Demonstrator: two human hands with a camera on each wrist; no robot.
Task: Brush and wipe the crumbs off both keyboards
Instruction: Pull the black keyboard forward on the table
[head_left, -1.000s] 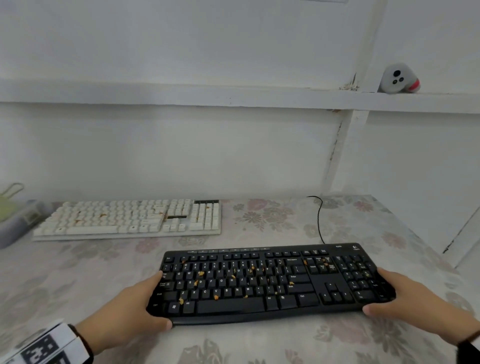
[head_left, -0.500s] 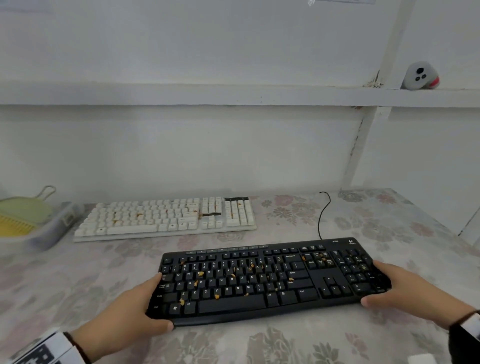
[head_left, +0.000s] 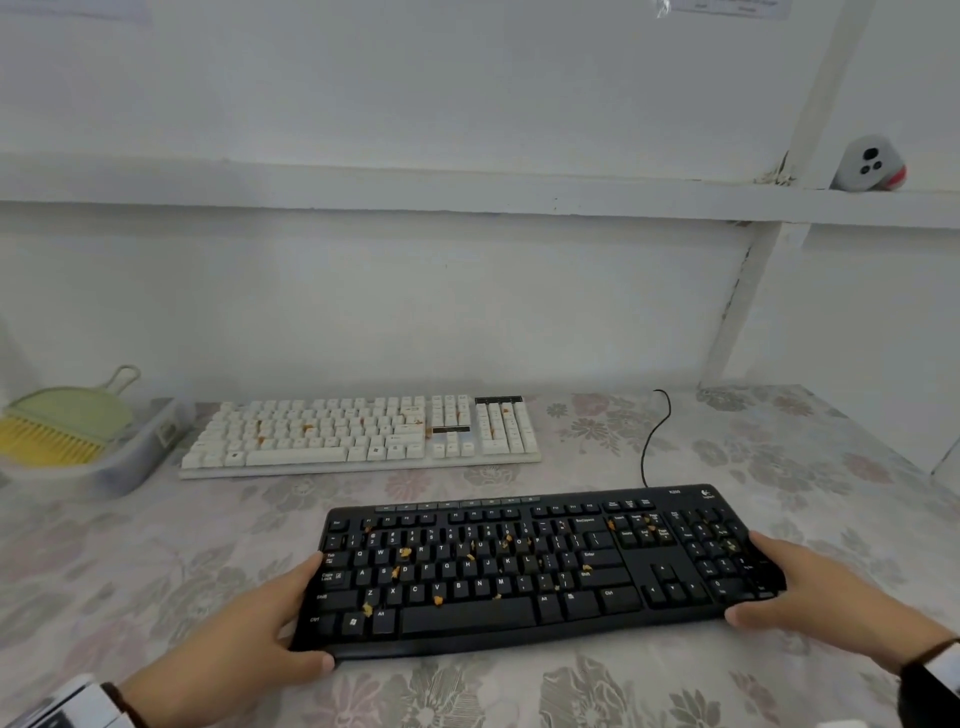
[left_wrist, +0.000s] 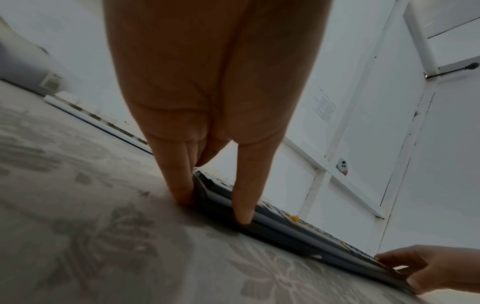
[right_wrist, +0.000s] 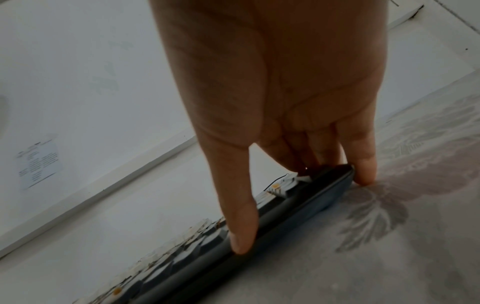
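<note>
black keyboard (head_left: 540, 569): lies flat on the floral table cover (head_left: 779, 452), at 6 o'clock of the head view; orange crumbs (head_left: 405, 552) are scattered over the letter keys and the pad.
handling: probably light, rigid plastic that won't flex. The smooth edges could slip. Loose crumbs will roll off if it is tipped. The cable (head_left: 655, 436) at 12 o'clock limits how far it can travel.
where to hold: the two short ends, thumb on the front edge and fingers round the side, which matches the grip now.
left hand (head_left: 260, 631): grasping the keyboard's 9 o'clock end, thumb (left_wrist: 242, 197) on the front lip, fingers (left_wrist: 176, 179) curled against the side down to the cloth.
right hand (head_left: 810, 597): grasping the 3 o'clock end, thumb (right_wrist: 240, 222) on the front rim and fingers (right_wrist: 363, 164) wrapped round the corner.
white keyboard (head_left: 363, 434): at 11 o'clock, well apart from the black one, also carrying crumbs and untouched.
brush (head_left: 52, 441): yellow bristles, lies with a green dustpan (head_left: 78, 410) in a tray (head_left: 135, 457) at 9 o'clock, far left, and is in neither hand.
stage: judged early, since no brushing shows on either board.
</note>
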